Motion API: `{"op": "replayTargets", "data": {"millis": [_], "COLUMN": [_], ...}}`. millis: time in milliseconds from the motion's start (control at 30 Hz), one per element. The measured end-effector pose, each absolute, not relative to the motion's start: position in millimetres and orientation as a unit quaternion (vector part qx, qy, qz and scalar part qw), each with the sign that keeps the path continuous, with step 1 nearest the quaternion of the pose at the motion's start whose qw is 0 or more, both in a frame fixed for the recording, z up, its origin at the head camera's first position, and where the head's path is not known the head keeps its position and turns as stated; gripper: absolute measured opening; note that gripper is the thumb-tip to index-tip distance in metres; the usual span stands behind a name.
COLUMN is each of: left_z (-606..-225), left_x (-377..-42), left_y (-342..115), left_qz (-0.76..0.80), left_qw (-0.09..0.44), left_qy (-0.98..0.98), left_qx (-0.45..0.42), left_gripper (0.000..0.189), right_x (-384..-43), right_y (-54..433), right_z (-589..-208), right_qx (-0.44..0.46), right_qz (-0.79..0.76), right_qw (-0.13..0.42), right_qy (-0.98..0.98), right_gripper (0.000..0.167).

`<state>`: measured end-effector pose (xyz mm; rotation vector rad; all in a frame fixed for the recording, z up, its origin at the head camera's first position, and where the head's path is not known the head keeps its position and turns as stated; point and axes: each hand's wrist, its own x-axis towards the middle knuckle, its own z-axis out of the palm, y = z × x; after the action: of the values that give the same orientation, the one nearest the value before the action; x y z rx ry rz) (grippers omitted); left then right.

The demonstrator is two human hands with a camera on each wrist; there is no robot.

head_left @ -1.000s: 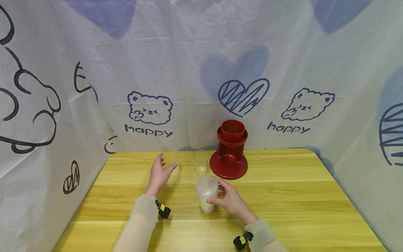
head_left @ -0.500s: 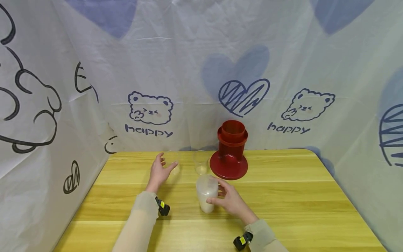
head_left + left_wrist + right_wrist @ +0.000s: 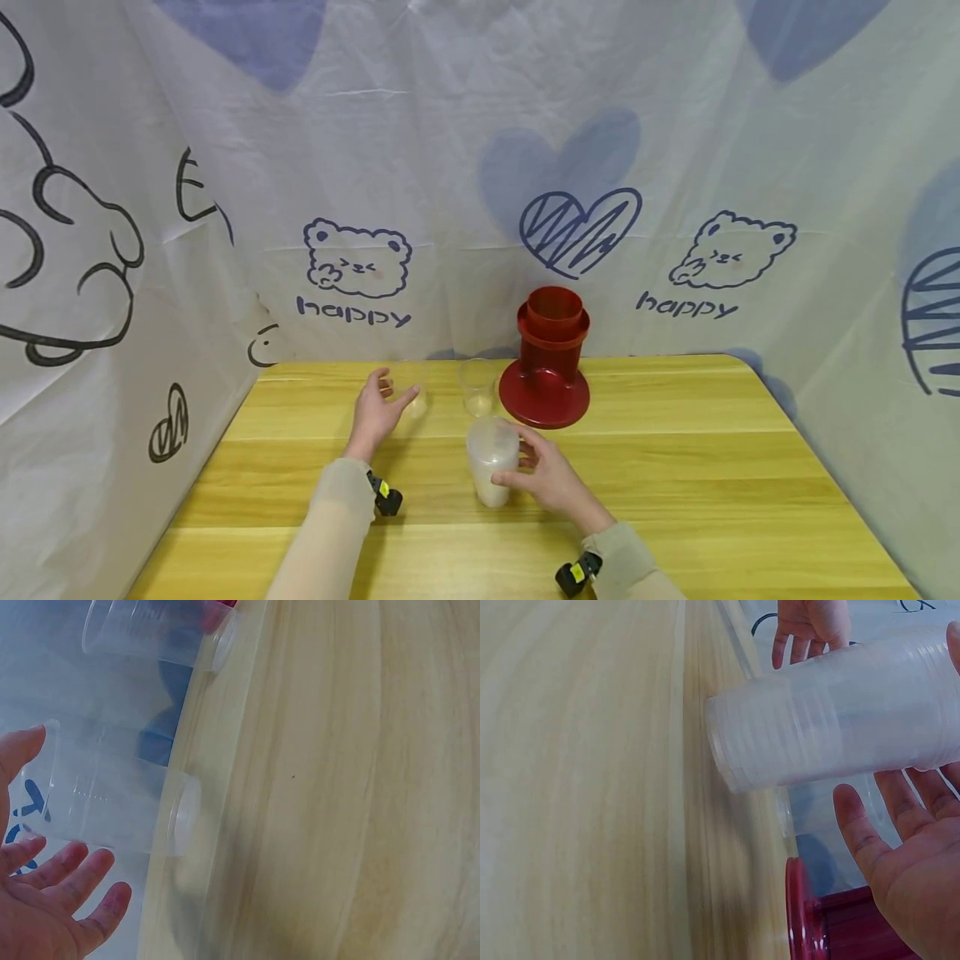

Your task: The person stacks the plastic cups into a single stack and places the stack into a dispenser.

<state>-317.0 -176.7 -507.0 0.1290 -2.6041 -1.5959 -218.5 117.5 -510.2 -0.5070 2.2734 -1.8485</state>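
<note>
Right hand (image 3: 551,475) grips a stack of clear plastic cups (image 3: 487,467); left hand (image 3: 377,412) loosely spread at a single clear cup (image 3: 124,799).

Right thumb and curved fingers on opposite sides of the stack, upright at mid-table; base contact unclear. Left fingers parted with a wide gap, thumb near the cup's rim; touch cannot be told. Second clear cup (image 3: 478,393) stands between the first and a red flanged stand (image 3: 550,357), all along the wooden table's (image 3: 697,475) far edge.
</note>
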Motion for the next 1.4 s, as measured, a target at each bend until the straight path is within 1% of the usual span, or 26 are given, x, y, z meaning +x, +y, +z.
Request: {"op": "replayTargets", "data": {"millis": [333, 633, 867, 1000, 1400], "left_z": [-509.7, -502.8, -495.0, -486.6, -452.3], "left_x": [-307.7, -295.9, -285.9, -277.4, -257.0], "left_y": [-180.4, -180.3, -177.6, -174.7, -160.9], "left_qz": [-0.535, -0.544, -0.548, -0.556, -0.555], "left_qw": [0.053, 0.069, 0.076, 0.083, 0.133], "left_qy": [-0.842, -0.836, -0.833, -0.827, -0.818], "left_qx": [0.04, 0.031, 0.016, 0.002, -0.072], "left_gripper": [0.078, 0.077, 0.078, 0.079, 0.066], "right_x": [-216.8, -216.4, -216.3, -215.5, -198.8], "right_y": [114.6, 113.0, 110.2, 109.5, 108.3], "right_z": [-506.2, -503.2, -503.8, -502.5, -465.9], "right_qx": [-0.162, -0.171, -0.164, -0.148, -0.143], "right_qz": [-0.591, -0.593, -0.607, -0.611, -0.606], "right_qw": [0.075, 0.066, 0.044, 0.042, 0.055], "right_qy": [0.787, 0.784, 0.776, 0.777, 0.781], "right_gripper": [0.08, 0.081, 0.077, 0.075, 0.072]}}
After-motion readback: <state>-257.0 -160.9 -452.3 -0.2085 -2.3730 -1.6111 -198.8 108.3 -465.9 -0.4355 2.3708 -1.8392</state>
